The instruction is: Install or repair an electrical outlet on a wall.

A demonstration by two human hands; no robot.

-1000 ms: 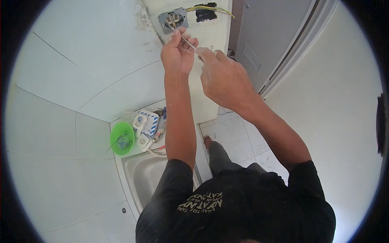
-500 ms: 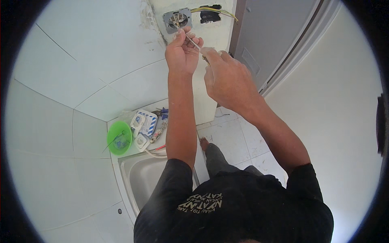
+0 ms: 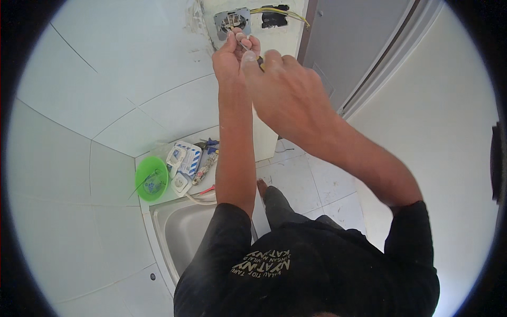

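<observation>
At the wall, a socket insert with a grey metal mounting frame (image 3: 221, 26) sits with its inner parts exposed. My right hand (image 3: 290, 90) is wrapped round the yellow-and-black handle of a screwdriver (image 3: 260, 63), partly smeared by motion. Its thin shaft slants up and left toward the socket. Just below the frame, my left hand (image 3: 229, 61) is closed, with thumb and fingertips pinched about the shaft near its tip. My fingers hide where the tip meets the socket.
Yellowish wires (image 3: 282, 11) run from the frame past a dark wall hole (image 3: 274, 18). Below left, a green bowl (image 3: 141, 179), a white socket cover (image 3: 181, 184), a blue-striped package (image 3: 194, 156) and pliers (image 3: 210, 142) lie beside a steel sink (image 3: 182, 232). A grey door (image 3: 354, 42) stands right.
My right hand has turned over the handle and shifted left, nearer my left hand, with the elbow farther out. My left hand stays below the socket, its fingers moved slightly.
</observation>
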